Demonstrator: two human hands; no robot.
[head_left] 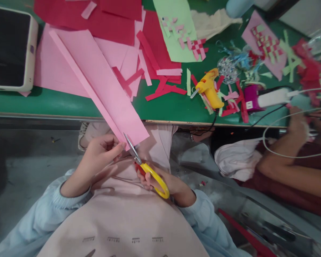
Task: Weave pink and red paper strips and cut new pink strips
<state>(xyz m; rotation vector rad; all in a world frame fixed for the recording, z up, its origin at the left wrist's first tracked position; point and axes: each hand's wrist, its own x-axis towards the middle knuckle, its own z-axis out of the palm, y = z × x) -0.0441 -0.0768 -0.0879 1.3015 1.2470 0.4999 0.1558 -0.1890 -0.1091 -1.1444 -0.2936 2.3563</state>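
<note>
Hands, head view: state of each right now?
Left hand: closed, pinching the near end of the pink paper strip.
Right hand: closed through the yellow handles of the scissors, blades at the strip's end.

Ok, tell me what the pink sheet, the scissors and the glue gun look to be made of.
Pink sheet: thin matte paper, by its crisp fold and flat lie. Scissors, held in the right hand: shiny grey blades, likely steel, with glossy yellow handles, probably plastic. Glue gun: smooth yellow body, apparently moulded plastic, with a metallic-looking nozzle. The left hand pinches the sheet.
</note>
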